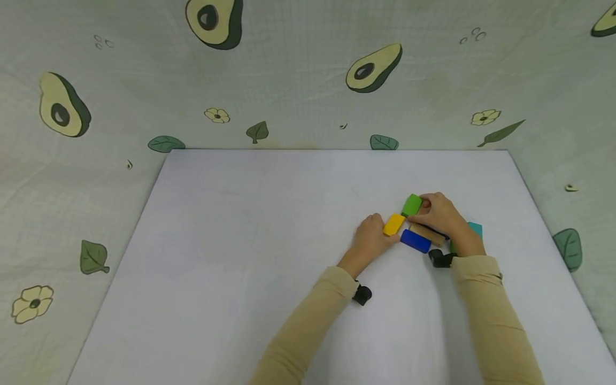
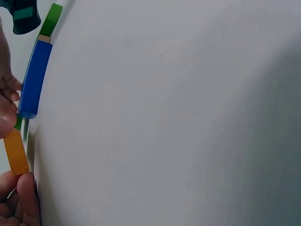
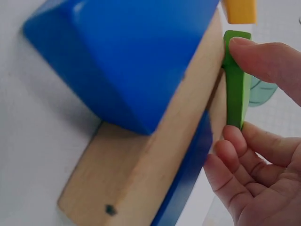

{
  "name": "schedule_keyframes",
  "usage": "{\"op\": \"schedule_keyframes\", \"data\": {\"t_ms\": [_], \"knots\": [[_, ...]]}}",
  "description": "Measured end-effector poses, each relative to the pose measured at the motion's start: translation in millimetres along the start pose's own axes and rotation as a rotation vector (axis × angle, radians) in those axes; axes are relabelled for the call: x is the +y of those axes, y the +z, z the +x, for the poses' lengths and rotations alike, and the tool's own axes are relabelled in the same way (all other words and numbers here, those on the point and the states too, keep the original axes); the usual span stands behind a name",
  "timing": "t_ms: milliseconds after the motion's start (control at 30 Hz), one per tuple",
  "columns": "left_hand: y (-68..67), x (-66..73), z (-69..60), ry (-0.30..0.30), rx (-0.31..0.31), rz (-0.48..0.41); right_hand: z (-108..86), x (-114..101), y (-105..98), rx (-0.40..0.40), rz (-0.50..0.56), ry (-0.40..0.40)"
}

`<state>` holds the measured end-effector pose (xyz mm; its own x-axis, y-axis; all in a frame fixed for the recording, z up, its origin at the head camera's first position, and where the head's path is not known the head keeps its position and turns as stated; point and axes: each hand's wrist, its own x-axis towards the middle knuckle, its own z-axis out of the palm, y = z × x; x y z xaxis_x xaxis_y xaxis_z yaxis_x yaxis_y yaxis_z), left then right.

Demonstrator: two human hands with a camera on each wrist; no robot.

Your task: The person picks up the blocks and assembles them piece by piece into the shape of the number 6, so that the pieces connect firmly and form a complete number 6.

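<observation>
My left hand (image 1: 371,235) holds a yellow block (image 1: 394,224) by its near end, between thumb and fingers; the left wrist view shows the fingertips at the end of this yellow block (image 2: 17,153). Just beyond it, my right hand (image 1: 440,216) pinches a green block (image 1: 412,205). Seen from the right wrist, the thumb is on one end of the green block (image 3: 238,87) and the fingers at the other. Below the right hand lie a blue block (image 1: 416,241) and a plain wooden block (image 1: 428,234), with a second blue block (image 3: 186,174) along the wood's far side.
Partly hidden by the right wrist are a teal block (image 1: 475,230) and another green block (image 1: 452,246). The blocks are on a white table (image 1: 250,230), toward its right side. An avocado-print cloth (image 1: 298,80) hangs behind it. Black wrist cameras (image 1: 363,294) sit on both wrists.
</observation>
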<state>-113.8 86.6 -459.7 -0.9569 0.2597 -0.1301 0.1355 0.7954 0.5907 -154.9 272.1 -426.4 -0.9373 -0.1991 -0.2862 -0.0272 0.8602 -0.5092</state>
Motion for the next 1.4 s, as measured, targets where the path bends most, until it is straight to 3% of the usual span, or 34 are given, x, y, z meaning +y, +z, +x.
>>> {"op": "schedule_keyframes", "data": {"t_ms": [133,300,567,867,1033,1400], "knots": [[-4.4,-5.4,-1.7,-0.051,-0.004,-0.089,-3.3,-4.1,-3.4,0.009,0.026,0.021],[-11.1,-12.6,-6.5,-0.061,-0.006,-0.146,-7.3,-9.9,-5.3,0.019,0.041,0.03],[-21.2,-28.0,-13.5,-0.038,0.032,-0.16,-7.6,-25.8,0.8,0.05,0.053,0.038],[-39.8,-47.7,-20.1,-0.037,0.063,-0.177,-4.9,-45.9,15.6,0.075,0.164,0.064],[-51.3,-57.2,-23.5,-0.061,0.076,-0.183,-0.1,-55.8,24.2,0.12,0.199,0.028],[-70.9,-81.3,-28.4,-0.126,0.121,-0.213,19.0,-72.2,49.5,0.161,0.322,0.035]]}}
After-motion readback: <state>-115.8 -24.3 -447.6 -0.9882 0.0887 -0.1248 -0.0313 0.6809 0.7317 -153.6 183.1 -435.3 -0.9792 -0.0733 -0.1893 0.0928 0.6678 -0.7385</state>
